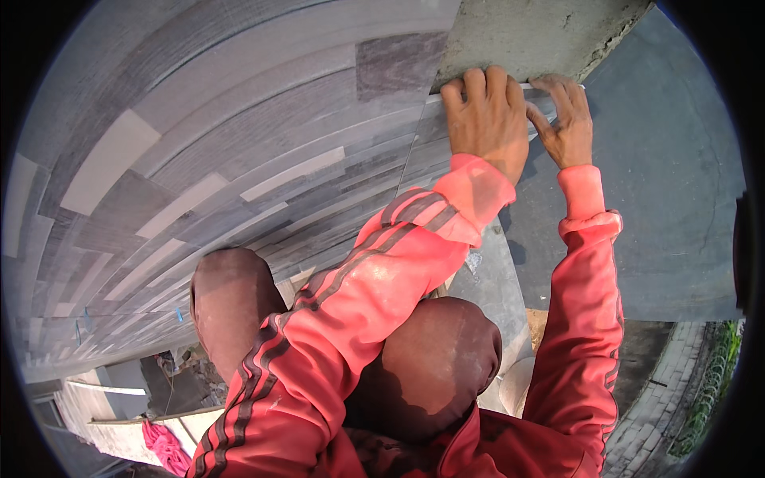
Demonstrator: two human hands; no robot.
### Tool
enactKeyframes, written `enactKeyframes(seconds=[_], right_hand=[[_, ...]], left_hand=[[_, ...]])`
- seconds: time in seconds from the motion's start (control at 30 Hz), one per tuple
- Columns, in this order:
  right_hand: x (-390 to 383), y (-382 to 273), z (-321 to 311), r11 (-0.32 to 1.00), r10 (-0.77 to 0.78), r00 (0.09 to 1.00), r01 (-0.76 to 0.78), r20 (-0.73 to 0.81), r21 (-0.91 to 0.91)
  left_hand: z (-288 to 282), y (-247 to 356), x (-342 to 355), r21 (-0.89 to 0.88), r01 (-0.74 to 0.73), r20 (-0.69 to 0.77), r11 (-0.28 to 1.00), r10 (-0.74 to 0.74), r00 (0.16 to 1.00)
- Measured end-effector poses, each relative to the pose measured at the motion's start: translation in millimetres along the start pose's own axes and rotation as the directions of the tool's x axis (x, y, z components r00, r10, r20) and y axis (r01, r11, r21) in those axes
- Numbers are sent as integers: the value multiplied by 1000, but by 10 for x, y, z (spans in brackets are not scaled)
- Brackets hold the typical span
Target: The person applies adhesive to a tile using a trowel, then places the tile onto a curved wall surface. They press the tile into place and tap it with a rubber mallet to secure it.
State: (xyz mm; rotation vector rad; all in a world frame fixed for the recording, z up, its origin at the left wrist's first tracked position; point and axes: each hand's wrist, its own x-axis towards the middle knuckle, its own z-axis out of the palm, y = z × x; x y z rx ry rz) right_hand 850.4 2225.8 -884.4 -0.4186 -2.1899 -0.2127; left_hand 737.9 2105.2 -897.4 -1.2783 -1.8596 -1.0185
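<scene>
My left hand (488, 119) lies over the upper edge of a grey wood-patterned wall tile (430, 131), its fingers bent over the edge where bare grey cement (530, 40) begins. Its thumb is hidden. Just to the right, my right hand (567, 123) grips the tile's end at the wall corner, thumb and fingers bent around it. A pale strip of the tile's edge shows between the two hands. Most of this tile lies behind my left hand and wrist.
Striped grey and white tiling (239, 159) covers the wall on the left. A dark grey flat surface (637, 199) spreads to the right. My knees (434, 362) are bent below my arms. A pink cloth (165, 446) hangs lower left; paving (665, 398) and green plants (713, 390) lie far below right.
</scene>
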Motion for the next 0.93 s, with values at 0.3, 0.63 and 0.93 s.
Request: enactKeyframes(seconds=[0.3, 0.63, 0.93], right_hand=[[129, 151, -65, 996, -85, 994, 88, 64, -31], [161, 237, 10, 993, -111, 986, 115, 127, -29], [240, 248, -4, 994, -96, 978, 103, 187, -27]], left_hand=[[77, 73, 34, 3, 44, -2, 999, -44, 999], [214, 44, 15, -30, 69, -53, 997, -71, 996], [202, 3, 57, -32, 70, -40, 997, -71, 997]])
